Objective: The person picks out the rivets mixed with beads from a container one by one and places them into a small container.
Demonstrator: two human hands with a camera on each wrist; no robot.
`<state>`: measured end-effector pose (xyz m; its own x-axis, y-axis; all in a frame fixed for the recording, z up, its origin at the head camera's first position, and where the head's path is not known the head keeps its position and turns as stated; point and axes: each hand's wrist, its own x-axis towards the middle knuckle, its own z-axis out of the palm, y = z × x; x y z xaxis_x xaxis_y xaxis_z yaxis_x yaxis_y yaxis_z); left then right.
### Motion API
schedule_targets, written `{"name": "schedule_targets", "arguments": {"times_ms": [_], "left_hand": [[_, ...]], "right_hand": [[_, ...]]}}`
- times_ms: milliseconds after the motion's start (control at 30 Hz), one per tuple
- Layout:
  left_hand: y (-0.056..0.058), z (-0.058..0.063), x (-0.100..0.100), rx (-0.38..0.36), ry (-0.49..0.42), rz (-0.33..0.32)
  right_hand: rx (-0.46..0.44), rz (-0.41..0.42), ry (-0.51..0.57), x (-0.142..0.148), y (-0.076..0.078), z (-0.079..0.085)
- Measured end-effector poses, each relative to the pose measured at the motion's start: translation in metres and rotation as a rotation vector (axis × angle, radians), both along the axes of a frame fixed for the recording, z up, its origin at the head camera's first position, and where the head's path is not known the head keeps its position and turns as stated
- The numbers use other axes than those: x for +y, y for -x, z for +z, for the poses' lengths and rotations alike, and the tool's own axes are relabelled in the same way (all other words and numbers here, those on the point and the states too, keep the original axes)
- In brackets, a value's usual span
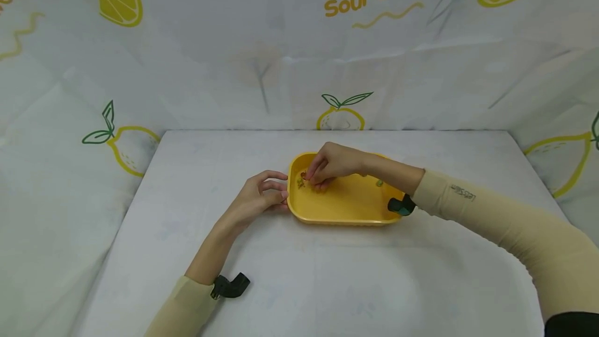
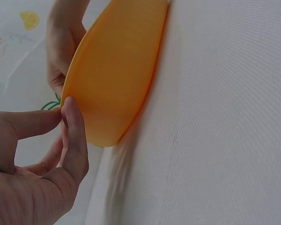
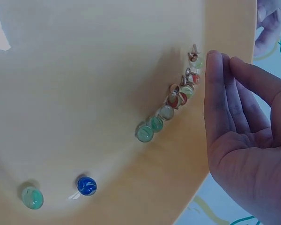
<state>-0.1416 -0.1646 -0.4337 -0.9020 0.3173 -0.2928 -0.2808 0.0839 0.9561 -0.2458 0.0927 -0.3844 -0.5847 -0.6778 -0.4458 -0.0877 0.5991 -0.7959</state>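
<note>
A yellow plastic tray (image 1: 348, 203) with rounded corners sits on the table. At its left end, the thumb and a finger of my left hand (image 1: 262, 191) pinch the rim, as the left wrist view shows. My right hand (image 1: 334, 164) is inside the tray at that same end, its fingers straight and close together in the right wrist view, with nothing visible between them. Beside those fingers runs a curved row of glass marbles (image 3: 154, 123) along the tray wall, mixed with small brassy metal pieces (image 3: 194, 56). A blue marble (image 3: 86, 185) and a green marble (image 3: 33, 198) lie apart from the row.
White cloth covers the table (image 1: 365, 280). Behind it hangs a white curtain (image 1: 224, 66) printed with lemons and lettering. Each wrist carries a dark camera mount; the left mount (image 1: 230, 285) is over the table and the right mount (image 1: 401, 205) overlaps the tray's right end.
</note>
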Motion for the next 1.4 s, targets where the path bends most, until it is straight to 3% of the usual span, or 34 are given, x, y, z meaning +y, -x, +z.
{"name": "schedule_targets", "arguments": {"times_ms": [367, 1000, 1400], "left_hand": [[0.000, 0.000, 0.000, 0.000, -0.012, 0.001], [-0.001, 0.000, 0.000, 0.006, -0.007, 0.003], [0.000, -0.001, 0.000, 0.002, -0.009, 0.003]], "right_hand": [[0.047, -0.052, 0.027, 0.012, 0.002, 0.012], [0.042, -0.146, 0.082, 0.041, 0.000, 0.029], [0.050, -0.200, 0.097, 0.058, -0.003, 0.030]]}}
